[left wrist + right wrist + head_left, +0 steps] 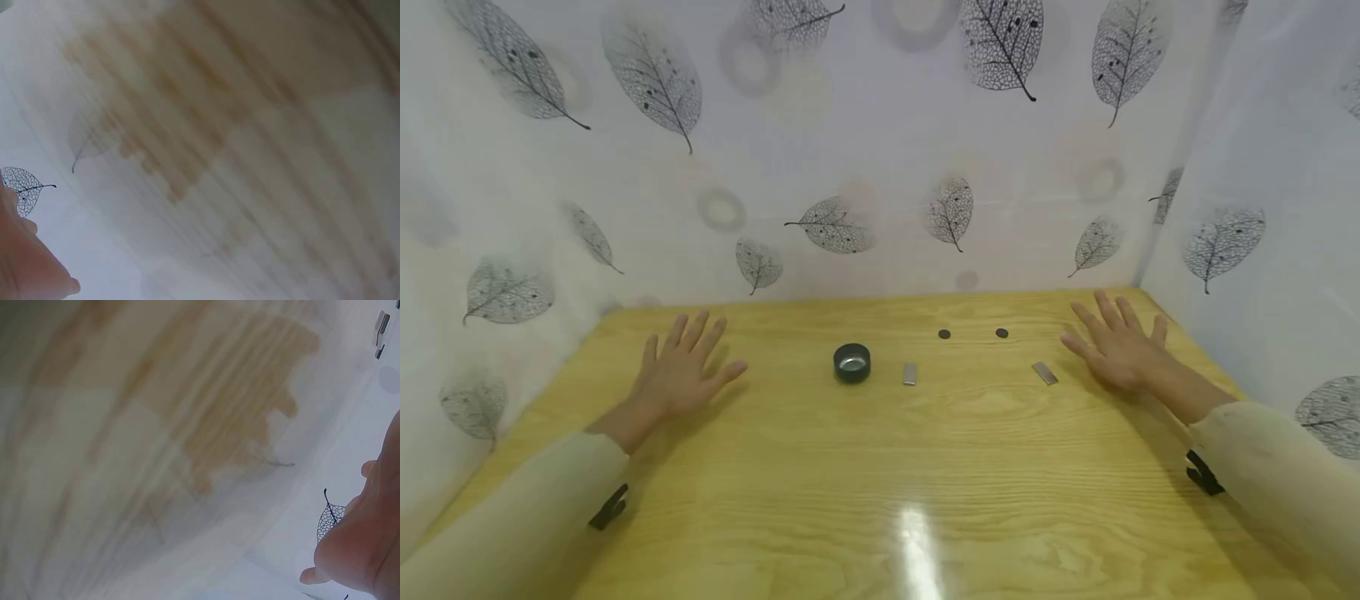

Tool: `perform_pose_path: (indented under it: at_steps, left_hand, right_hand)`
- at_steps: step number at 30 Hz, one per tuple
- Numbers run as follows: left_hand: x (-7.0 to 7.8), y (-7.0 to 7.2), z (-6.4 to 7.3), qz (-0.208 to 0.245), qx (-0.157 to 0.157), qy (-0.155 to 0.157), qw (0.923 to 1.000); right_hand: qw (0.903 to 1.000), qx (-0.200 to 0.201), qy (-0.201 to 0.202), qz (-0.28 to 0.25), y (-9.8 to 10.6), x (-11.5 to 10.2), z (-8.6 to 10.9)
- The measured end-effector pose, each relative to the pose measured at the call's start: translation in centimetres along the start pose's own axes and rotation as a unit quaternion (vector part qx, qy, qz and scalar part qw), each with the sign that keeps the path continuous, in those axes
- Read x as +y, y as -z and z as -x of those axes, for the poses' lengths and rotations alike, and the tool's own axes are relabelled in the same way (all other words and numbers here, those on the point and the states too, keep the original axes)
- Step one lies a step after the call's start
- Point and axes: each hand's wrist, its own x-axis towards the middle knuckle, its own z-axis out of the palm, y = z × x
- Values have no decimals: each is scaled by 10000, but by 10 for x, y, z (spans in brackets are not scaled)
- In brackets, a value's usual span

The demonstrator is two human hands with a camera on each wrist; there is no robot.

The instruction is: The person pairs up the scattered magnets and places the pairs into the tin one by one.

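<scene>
My left hand (679, 371) is spread over the left side of the table, fingers straight and apart, holding nothing. On the right, my right hand (1120, 350) is spread the same way, also holding nothing. Nearest to its thumb lies a small flat metal rectangle (1045, 372), set at a slant. A second metal rectangle (910, 374) lies just right of a small dark round bowl (852, 375) with a shiny inside. Two dark round discs (944, 334) lie farther back. In the wrist views, only part of the left hand (31, 262) and the right hand (356, 537) shows.
The wooden table (820, 483) has a glossy light reflection near its front. White cloth (880, 150) printed with dark leaves hangs behind it and along both sides. Dark straps (1204, 473) show under the sleeves.
</scene>
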Motion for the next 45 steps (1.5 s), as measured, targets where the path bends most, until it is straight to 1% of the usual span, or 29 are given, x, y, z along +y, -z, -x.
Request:
perform_pose_path:
  at_steps: [4, 7, 9, 13, 16, 19, 23, 27, 33, 39, 45]
  left_hand:
    - [4, 6, -8, 47, 81, -31, 10000]
    - [7, 7, -12, 106, 127, -39, 9999]
    - [9, 6, -13, 124, 110, -37, 9999]
    - [12, 3, -10, 74, 34, -77, 9999]
    - [13, 1, -9, 30, 43, -131, 9999]
    - [13, 0, -10, 40, 98, -153, 9998]
    - [15, -4, -14, 73, 57, -202, 9998]
    - [21, -8, -19, 130, 82, -294, 9994]
    - [29, -6, -26, 229, 112, -351, 9991]
    - [31, -5, -28, 295, 99, -306, 9990]
    - [32, -6, -31, 304, 112, -383, 9987]
  right_hand:
    - [10000, 38, 7, 35, 7, 1, -1]
    - [9998, 105, 86, 158, 13, 2, -3]
    - [9997, 104, 153, 163, 14, 1, -3]
    - [9994, -8, 269, 211, 9, -1, -1]
    - [9993, -29, 320, 214, 2, -3, -1]
    - [9992, -31, 342, 197, -2, -4, -3]
    - [9992, -89, 306, 226, -6, -3, -3]
    - [9992, -32, 326, 217, -5, -2, -2]
    - [9992, 6, 336, 200, 0, -1, -2]
    - [9995, 24, 303, 127, 1, -2, -5]
    - [9995, 4, 314, 72, -1, -4, -8]
